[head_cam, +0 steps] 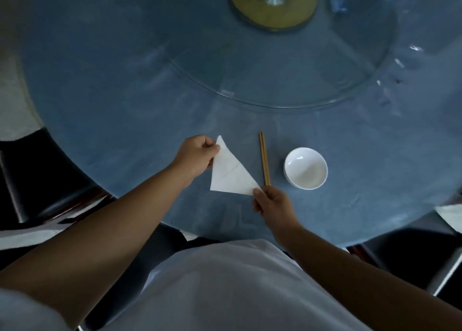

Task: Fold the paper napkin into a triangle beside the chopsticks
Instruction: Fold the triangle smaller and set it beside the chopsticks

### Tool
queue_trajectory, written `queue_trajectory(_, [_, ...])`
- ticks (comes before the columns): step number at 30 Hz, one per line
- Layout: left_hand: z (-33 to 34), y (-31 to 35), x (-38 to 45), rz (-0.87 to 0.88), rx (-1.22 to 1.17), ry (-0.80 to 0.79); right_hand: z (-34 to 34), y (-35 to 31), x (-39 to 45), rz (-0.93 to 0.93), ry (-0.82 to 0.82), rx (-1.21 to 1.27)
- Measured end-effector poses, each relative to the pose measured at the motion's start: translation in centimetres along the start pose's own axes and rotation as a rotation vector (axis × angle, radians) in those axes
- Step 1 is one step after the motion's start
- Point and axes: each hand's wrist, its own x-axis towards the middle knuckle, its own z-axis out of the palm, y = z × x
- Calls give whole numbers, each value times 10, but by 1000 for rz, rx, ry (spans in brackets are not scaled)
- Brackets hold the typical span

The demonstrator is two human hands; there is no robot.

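At frame centre, the left hand [197, 156] pinches the upper corner of the white paper napkin [228, 174], already a triangle; the right hand [273, 203] pinches its lower right corner. Just right lie the wooden chopsticks [264, 159], then a white bowl [305, 168], all on the blue round table [120, 111].

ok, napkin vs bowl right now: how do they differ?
The napkin is flat and triangular; the bowl is round and deep. The napkin is pinched at two corners, by the left hand and the right hand; the bowl is untouched. The napkin lies left of the chopsticks, the bowl right of them. Both are white, over the blue table.
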Motion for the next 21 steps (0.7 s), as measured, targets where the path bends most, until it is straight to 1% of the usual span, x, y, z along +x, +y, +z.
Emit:
queue_trajectory(5, [20,0,7,5,139,-59,-5,16,-9,122,29,98])
queue_trajectory(13, [50,-9,26,55,368,-163,2,39,-17,321,122,233])
queue_trajectory(16, [61,-13,32,116,495,-169,8,46,-16,372,155,245])
queue_trajectory(21, [71,-18,43,183,639,-148,16,52,-8,454,174,304])
